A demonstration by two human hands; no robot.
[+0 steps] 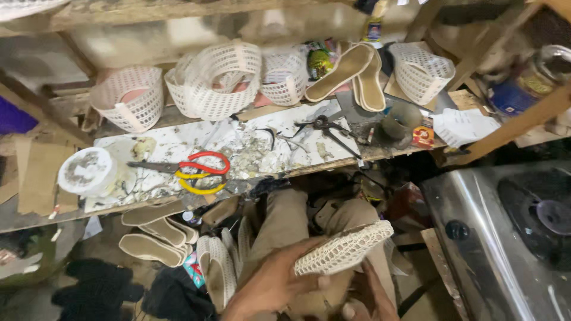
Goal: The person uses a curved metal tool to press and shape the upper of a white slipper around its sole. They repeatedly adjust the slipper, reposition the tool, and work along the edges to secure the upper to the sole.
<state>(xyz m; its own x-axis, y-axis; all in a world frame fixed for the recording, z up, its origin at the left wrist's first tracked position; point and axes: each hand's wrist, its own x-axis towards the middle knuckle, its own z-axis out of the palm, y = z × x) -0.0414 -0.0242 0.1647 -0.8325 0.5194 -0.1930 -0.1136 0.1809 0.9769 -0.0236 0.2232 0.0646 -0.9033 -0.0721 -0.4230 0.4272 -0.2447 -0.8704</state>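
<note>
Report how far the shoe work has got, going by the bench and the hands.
Done, apparently: white mesh uppers curled along the bench back. In hand: the left hand holds a mesh-covered sole; the right hand is below it. Left, seemingly: bare tan insoles on the floor.

Both hands sit low, over the lap. The left hand [270,285] reaches in from the lower left, back of the hand up, palm turned away from the camera, its fingers [309,279] curled and closed at the tips. The right hand [369,300] lies just beyond those fingers to the right, largely cut off by the lower edge, so its grip cannot be told. Below the fingers the bent knees show.
</note>
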